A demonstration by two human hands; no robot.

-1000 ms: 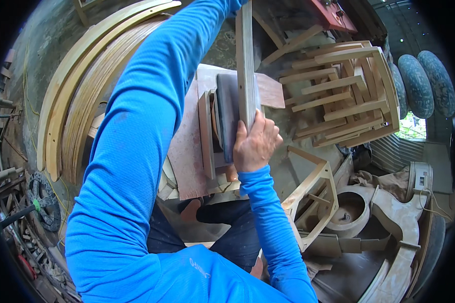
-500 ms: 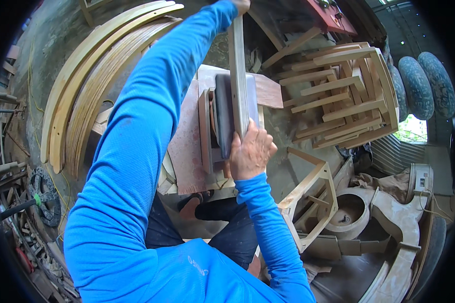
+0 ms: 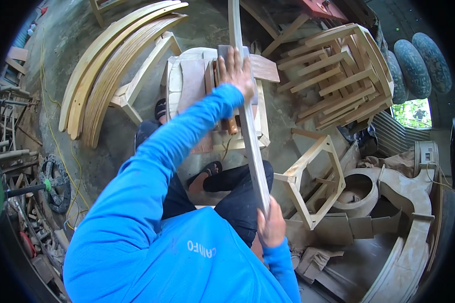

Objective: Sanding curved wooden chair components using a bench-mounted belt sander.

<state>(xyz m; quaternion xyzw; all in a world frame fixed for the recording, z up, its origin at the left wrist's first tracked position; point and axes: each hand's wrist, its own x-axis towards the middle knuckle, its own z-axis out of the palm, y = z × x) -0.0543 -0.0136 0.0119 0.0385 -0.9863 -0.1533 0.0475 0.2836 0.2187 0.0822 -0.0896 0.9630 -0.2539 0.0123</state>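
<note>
Head view: long wooden strip (image 3: 253, 151) laid across an upturned machine, both hands on it

The left hand (image 3: 236, 76) lies over the strip with its fingers stretched out and apart, palm down above the grey machine (image 3: 222, 51), which looks like a belt sander. The right hand (image 3: 271, 224) is wrapped around the near end of the strip, beside the right leg (image 3: 237, 187). The strip runs from the top edge of the view, over the machine, and down past that leg.

What seems to be a sanding pass would go best with the strip flat on the grey surface, pressure even under the left palm, and the right hand only guiding the end. Those spread fingers sit close to the working surface, so they are best kept on top of the wood. Tilting the strip would likely leave an uneven face.

A six-sided wooden frame (image 3: 301, 204) stands just right of the strip's near end and could catch the right elbow or the wood on a wide swing. Farther off are a pile of wooden frames (image 3: 338, 76), curved boards (image 3: 106, 65) at the left, and a yellow cord (image 3: 50, 134) on the floor.
</note>
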